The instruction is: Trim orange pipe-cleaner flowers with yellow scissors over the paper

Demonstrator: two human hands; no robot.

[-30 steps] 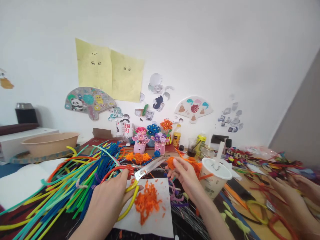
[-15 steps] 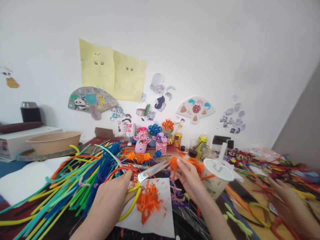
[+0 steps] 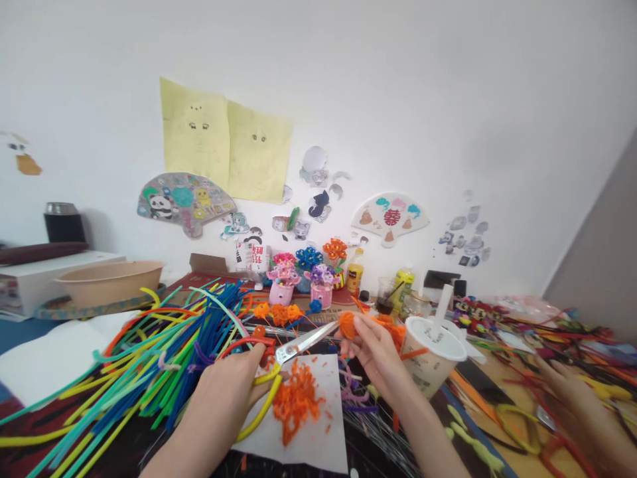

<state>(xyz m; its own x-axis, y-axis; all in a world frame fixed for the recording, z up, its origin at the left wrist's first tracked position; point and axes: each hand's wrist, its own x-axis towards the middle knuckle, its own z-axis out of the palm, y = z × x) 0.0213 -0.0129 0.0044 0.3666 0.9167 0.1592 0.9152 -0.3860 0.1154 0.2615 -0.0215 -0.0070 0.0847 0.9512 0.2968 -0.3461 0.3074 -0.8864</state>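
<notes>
My left hand (image 3: 229, 388) grips scissors (image 3: 304, 343) with red and yellow handles. Their blades point up and right, nearly closed, tips at an orange fuzzy ball (image 3: 347, 325). That ball is pinched between the fingers of my right hand (image 3: 371, 345), which partly cover it. Below the blades, orange fluff trimmings (image 3: 297, 401) lie heaped on a white paper sheet (image 3: 328, 451). Several small orange pieces (image 3: 279, 313) rest behind the scissors.
Loose colourful pipe cleaners (image 3: 164, 358) spread on the left. A lidded drink cup (image 3: 430, 352) with a straw stands close to my right forearm. Pipe-cleaner flower pots (image 3: 281, 292) line the back. At far right is another person's hand (image 3: 572, 392), near second scissors (image 3: 545, 418).
The scissor blades have come closer together at the orange ball. My right hand stays about where it was, and the view has shifted very slightly.
</notes>
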